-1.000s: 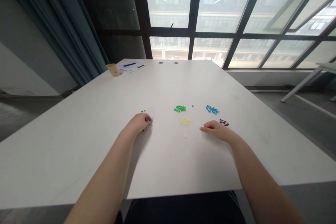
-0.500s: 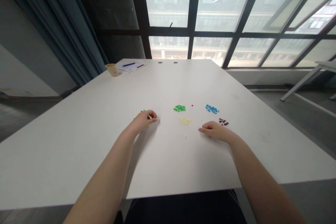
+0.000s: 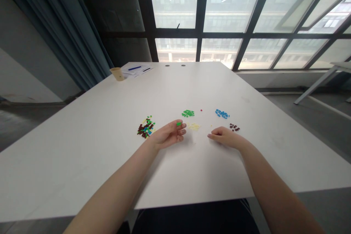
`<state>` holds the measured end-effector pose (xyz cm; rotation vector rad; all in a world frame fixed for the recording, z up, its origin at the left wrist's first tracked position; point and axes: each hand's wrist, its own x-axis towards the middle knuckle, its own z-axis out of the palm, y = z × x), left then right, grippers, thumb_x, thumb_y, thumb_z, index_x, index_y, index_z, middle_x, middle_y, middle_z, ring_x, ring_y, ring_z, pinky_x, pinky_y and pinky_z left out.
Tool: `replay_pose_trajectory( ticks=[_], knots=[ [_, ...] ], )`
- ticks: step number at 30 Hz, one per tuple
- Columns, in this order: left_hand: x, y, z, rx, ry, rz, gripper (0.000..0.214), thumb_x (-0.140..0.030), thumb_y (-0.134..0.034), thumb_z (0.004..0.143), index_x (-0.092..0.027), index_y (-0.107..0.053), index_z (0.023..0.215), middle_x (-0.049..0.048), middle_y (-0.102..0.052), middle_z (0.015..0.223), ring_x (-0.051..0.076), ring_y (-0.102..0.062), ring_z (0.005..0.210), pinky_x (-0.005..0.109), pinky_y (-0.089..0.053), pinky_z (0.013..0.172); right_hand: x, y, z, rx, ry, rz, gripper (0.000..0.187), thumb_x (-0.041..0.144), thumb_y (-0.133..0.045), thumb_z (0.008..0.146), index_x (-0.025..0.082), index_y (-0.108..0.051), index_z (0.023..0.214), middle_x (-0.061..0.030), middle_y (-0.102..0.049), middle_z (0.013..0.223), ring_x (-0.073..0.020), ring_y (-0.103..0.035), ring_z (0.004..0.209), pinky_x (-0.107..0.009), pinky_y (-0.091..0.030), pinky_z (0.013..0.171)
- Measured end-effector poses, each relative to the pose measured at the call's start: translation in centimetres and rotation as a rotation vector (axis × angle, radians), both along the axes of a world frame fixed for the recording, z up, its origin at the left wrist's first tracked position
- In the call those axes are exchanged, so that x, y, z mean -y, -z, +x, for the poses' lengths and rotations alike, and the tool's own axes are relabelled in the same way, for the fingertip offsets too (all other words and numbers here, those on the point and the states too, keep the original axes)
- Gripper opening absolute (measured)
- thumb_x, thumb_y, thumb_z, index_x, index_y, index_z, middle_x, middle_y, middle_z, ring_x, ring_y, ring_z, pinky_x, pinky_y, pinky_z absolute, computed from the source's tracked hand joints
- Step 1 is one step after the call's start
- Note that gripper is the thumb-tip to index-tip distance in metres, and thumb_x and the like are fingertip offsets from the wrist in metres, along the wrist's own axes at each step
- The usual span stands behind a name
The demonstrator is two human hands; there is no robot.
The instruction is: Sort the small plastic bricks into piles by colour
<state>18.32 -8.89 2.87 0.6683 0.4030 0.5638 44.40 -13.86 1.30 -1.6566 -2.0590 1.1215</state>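
Observation:
Between the thumb and fingers of my left hand is a small green piece, held just above the table. A mixed pile of brown, green, blue and yellow pieces lies to the left of that hand. Beyond it sit a green pile and a pale yellow pile. My right hand rests on the table with its fingers curled; whether anything is in them is hidden. Close to it are a small brown pile and a blue pile.
A single red piece lies between the green and blue piles. At the far left of the white table stand a tan cup and papers with a blue pen on them.
My left hand has moved right, away from the mixed pile, carrying the green piece, and has turned so its fingers show. The mixed pile is uncovered. My right hand stays in place.

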Motion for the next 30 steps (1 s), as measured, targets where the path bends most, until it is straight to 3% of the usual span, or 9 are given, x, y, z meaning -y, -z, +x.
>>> replay_pose_trajectory(
  ticks=[6,18,21,24,27,30],
  knots=[
    [0.5,0.3,0.4,-0.006,0.098,-0.031,0.021,-0.025,-0.073,0.063,-0.018,-0.059,0.076,0.0015,-0.051,0.081,0.008,-0.046,0.069,0.019,-0.035,0.058,-0.1,0.2,0.0,0.014,-0.006,0.015,0.046,0.056,-0.040,0.077,0.019,-0.026,0.054,0.0058,-0.020,0.051,-0.0066,-0.019,0.046,-0.023,-0.017,0.044],
    [0.3,0.4,0.3,0.048,0.111,-0.018,0.015,-0.023,-0.069,0.068,-0.017,-0.060,0.078,0.0018,-0.052,0.081,0.008,-0.048,0.070,0.019,-0.036,0.057,-0.1,0.1,0.0,0.020,0.003,0.032,0.043,0.050,-0.041,0.079,0.019,-0.027,0.053,0.0061,-0.022,0.051,-0.0067,-0.022,0.046,-0.023,-0.019,0.045],
    [0.3,0.4,0.4,0.036,0.100,-0.032,0.016,-0.023,-0.070,0.067,-0.017,-0.060,0.079,0.0015,-0.053,0.080,0.008,-0.049,0.069,0.018,-0.036,0.056,0.0,-0.4,-0.7,-0.004,0.107,0.213,0.038,0.043,-0.044,0.079,0.018,-0.033,0.053,0.0059,-0.025,0.051,-0.0074,-0.026,0.048,-0.023,-0.022,0.047],
    [0.2,0.5,0.5,-0.015,0.059,-0.062,0.019,-0.021,-0.070,0.066,-0.016,-0.060,0.081,0.0010,-0.054,0.077,0.007,-0.050,0.066,0.017,-0.037,0.055,0.3,-1.2,-2.3,-0.057,0.226,0.563,0.025,0.034,-0.047,0.080,0.017,-0.051,0.062,0.0041,-0.036,0.055,-0.0096,-0.036,0.053,-0.024,-0.030,0.054],
    [0.1,0.6,0.7,-0.099,0.010,-0.095,0.019,-0.020,-0.071,0.066,-0.015,-0.061,0.082,0.0005,-0.055,0.073,0.005,-0.050,0.061,0.015,-0.037,0.052,0.6,-2.1,-4.7,-0.122,0.185,0.804,0.014,0.028,-0.052,0.079,0.018,-0.062,0.082,0.0004,-0.048,0.064,-0.0123,-0.045,0.063,-0.026,-0.037,0.063],
    [0.0,0.8,0.8,-0.141,0.002,-0.103,0.019,-0.020,-0.071,0.066,-0.014,-0.062,0.082,0.0002,-0.055,0.070,0.005,-0.051,0.059,0.015,-0.037,0.050,0.6,-2.9,-6.8,-0.132,0.119,0.878,0.018,0.025,-0.056,0.077,0.021,-0.064,0.092,-0.0028,-0.056,0.073,-0.0152,-0.050,0.074,-0.029,-0.041,0.071]
  ],
)
